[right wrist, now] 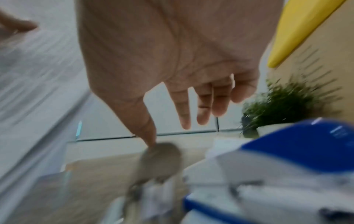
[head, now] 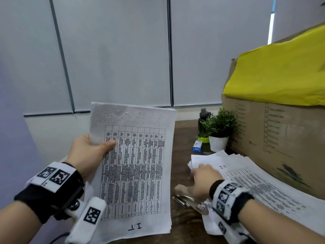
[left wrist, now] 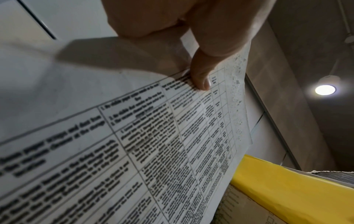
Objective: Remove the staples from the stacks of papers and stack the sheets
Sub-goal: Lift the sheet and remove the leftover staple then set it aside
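Centre-left of the head view: left hand (head: 88, 152) grips a sheaf (head: 133, 169) of printed sheets by its upper left edge, thumb (head: 110, 144) on top over the table print, other fingers behind. Sheaf is held up off the desk (head: 182, 155), tilted, "I.T" handwritten at its bottom edge. Left wrist view confirms: thumb (left wrist: 201, 78) pressed on the page (left wrist: 134, 136), top margin pocked with holes.

Lower right of the head view: right hand (head: 204, 180) hovers over the desk, fingers spread and loose, holding nothing; blurred. Right wrist view shows the same, with fingers (right wrist: 184, 109) extended and thumb tip just above a blurred grey tool (right wrist: 159, 162); contact unclear. That metal tool (head: 186, 199) lies on the desk under the hand in the head view.

Right of it, a loose pile (head: 255, 187) of sheets is fanned on the desk against a cardboard box (head: 274, 134) with yellow cover (head: 281, 71). Plant (head: 219, 127), dark bottle (head: 203, 120) and small blue box (head: 197, 146) sit mid-right, behind the pile.
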The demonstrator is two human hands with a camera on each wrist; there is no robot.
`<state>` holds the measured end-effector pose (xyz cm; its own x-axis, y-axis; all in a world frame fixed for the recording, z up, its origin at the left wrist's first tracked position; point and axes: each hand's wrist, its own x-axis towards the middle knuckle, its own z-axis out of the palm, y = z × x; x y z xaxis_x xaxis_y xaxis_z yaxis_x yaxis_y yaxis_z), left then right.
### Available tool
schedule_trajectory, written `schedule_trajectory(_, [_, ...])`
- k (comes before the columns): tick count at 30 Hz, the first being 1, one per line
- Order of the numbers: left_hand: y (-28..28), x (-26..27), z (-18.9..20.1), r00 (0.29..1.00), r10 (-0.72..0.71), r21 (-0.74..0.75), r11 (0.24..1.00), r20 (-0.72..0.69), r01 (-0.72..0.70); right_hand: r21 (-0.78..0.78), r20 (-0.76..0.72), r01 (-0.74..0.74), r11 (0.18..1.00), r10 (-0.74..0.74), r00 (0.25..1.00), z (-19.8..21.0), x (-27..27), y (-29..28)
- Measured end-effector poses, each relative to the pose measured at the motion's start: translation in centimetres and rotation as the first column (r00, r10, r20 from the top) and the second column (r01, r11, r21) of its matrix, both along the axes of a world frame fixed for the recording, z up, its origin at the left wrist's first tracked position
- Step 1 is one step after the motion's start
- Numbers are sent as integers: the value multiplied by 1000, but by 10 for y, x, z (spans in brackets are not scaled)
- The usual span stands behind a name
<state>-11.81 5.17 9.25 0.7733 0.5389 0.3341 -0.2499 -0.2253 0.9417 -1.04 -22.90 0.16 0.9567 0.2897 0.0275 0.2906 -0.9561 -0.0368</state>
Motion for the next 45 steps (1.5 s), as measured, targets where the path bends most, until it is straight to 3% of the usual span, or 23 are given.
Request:
schedule_trajectory(1, [-1, 0, 0, 1000, -6, -11, 1000, -6, 6, -61, 42, -15, 998, 17, 999, 2, 6, -11])
schedule_trajectory(3, [-8, 1, 0, 999, -29, -42, 999, -26, 28, -151, -32, -38, 988, 34, 999, -3, 16, -31])
schedule_trajectory(5, [-19, -1, 0, 997, -58, -44, 997, -44, 56, -147, -93, -27, 989, 13, 996, -14, 16, -42])
schedule_trajectory(7, [-27, -3, 2, 996, -76, -17, 997, -56, 76, -16, -45, 16, 1000, -17, 999, -18, 15, -51])
schedule_trajectory(9, [-29, -5, 4, 996, -80, 2, 997, -48, 80, 283, 23, 66, 957, -76, 997, -6, 13, -59])
schedule_trajectory(10, [-29, -5, 5, 996, -75, -5, 997, -40, 75, 506, 35, 75, 859, -107, 994, 5, 11, -63])
schedule_trajectory(11, [-28, -6, 7, 997, -74, -15, 997, -33, 73, 725, 15, 59, 687, -102, 995, 20, 5, -65])
schedule_trajectory(12, [-28, -7, 9, 997, -75, -30, 997, -26, 74, 885, -3, 20, 465, -38, 999, 35, -1, -65])
schedule_trajectory(14, [-27, -8, 10, 996, -84, -60, 995, -8, 84, 997, -20, 6, 80, 171, 985, 65, -19, -59])
schedule_trajectory(15, [-26, -9, 11, 996, -92, -77, 993, 1, 92, 999, -9, 19, -36, 263, 965, 76, -30, -55])
schedule_trajectory(16, [-25, -10, 11, 995, -102, -97, 990, 11, 102, 995, 6, 29, -99, 337, 941, 85, -39, -50])
schedule_trajectory(18, [-27, -13, 13, 992, -117, -128, 984, 43, 122, 994, 57, -8, -107, 455, 889, 94, -59, -39])
schedule_trajectory(21, [-33, -20, 18, 987, -121, -101, 986, 108, 132, 997, 73, -79, -13, 562, 824, 98, -82, -19])
schedule_trajectory(25, [-44, -35, 23, 976, -71, -25, 997, 206, 77, 942, 185, -284, 180, 428, 885, 92, -100, 5])
schedule_trajectory(32, [-59, -45, -26, 994, 8, -30, 1000, 109, -5, 918, 43, -179, 353, 360, 932, 37, -115, 28])
schedule_trajectory(35, [-52, -40, -21, 995, 18, -49, 999, 99, -13, 956, 85, -157, 246, 279, 957, 48, -98, 21])
schedule_trajectory(37, [-46, -39, -14, 994, 2, -87, 996, 109, 8, 948, 224, -244, 203, 119, 967, 68, -82, 14])
schedule_trajectory(39, [-43, -40, -8, 993, -20, -124, 992, 116, 34, 909, 412, -406, 91, -74, 908, 103, -75, 8])
schedule_trajectory(41, [-44, -41, -4, 991, -41, -138, 989, 127, 58, 822, 557, -569, -37, -159, 815, 143, -77, 9])
schedule_trajectory(43, [-48, -44, -3, 990, -69, -130, 988, 124, 85, 739, 655, -671, -69, -163, 738, 175, -83, 16])
schedule_trajectory(45, [-54, -48, -4, 986, -115, -101, 987, 121, 128, 704, 696, -704, -93, -107, 710, 191, -88, 28])
